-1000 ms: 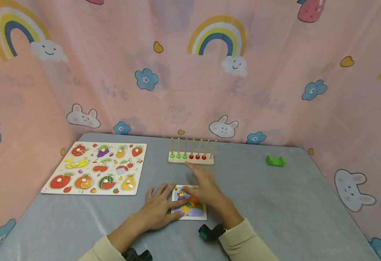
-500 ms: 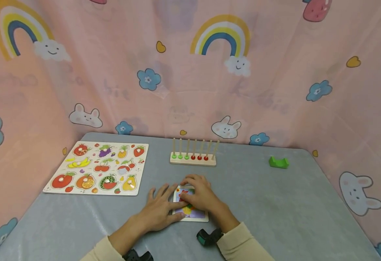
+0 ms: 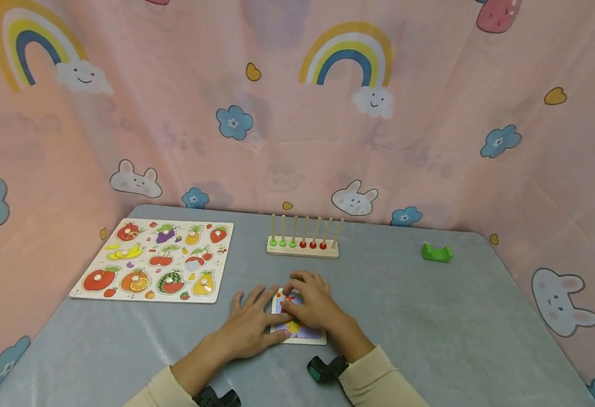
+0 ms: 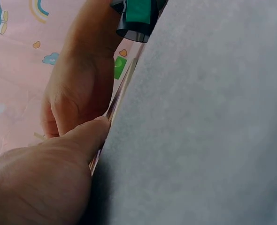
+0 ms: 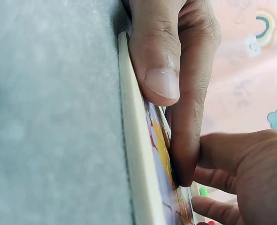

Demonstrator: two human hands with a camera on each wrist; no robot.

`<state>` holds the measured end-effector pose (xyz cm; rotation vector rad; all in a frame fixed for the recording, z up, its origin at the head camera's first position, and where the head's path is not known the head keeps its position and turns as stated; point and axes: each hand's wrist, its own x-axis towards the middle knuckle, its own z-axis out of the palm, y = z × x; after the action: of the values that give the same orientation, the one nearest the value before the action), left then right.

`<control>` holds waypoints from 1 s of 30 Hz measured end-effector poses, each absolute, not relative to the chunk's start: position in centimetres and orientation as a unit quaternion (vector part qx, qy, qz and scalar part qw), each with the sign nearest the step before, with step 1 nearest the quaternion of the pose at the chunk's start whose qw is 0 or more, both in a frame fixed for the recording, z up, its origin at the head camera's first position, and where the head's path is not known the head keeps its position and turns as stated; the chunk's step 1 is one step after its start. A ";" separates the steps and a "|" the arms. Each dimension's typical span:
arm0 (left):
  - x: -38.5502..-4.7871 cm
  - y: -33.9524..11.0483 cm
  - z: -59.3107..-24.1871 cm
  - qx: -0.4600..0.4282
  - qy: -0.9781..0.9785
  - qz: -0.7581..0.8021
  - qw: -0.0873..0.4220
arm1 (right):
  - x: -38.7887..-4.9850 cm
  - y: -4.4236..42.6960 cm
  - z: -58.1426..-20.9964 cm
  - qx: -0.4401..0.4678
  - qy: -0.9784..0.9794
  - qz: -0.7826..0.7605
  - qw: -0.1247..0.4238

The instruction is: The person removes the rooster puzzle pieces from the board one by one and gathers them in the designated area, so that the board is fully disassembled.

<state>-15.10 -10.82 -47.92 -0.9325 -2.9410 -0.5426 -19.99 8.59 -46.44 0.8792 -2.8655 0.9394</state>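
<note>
A small picture board (image 3: 302,332) with a pale wooden rim lies flat on the grey table, showing a brightly coloured picture. Fingers spread, my left hand (image 3: 246,330) rests on its left side. The left thumb (image 5: 162,84) lies at the near edge, and the left index finger reaches across the picture. From the right, my right hand (image 3: 314,302) curls over the top part of the board, thumb on the picture and fingers at the upper left edge. Both hands hide much of the picture. Whether a separate piece sits under the right fingertips is hidden.
A fruit knob puzzle (image 3: 147,271) lies at the left. Behind the hands stands a wooden peg rack (image 3: 302,252) with green and red beads at the bases of its pegs. A green notched block (image 3: 436,254) sits at the back right, before the pink curtain (image 3: 430,85).
My right hand has drawn back from its raised, stretched pose, and its fingers have curled down onto the board's upper edge. My left hand has stayed in place on the board.
</note>
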 end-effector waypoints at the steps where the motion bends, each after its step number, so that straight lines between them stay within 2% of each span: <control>1: -15.1 -10.8 -47.9 -0.298 -0.939 -0.172 0.005 | -20.0 8.6 -46.4 0.279 -0.912 0.299 0.001; 25: -15.1 -10.9 -48.1 -0.300 -0.938 -0.174 0.019 | -19.7 8.1 -46.7 0.250 -0.915 0.313 0.039; 30: -15.1 -10.9 -48.1 -0.299 -0.938 -0.174 0.012 | -19.7 8.5 -46.8 0.275 -0.908 0.311 0.058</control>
<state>-15.13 -10.86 -48.13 -0.9328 -2.9254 -0.5421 -19.72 8.50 -46.77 0.8322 -2.7530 0.9416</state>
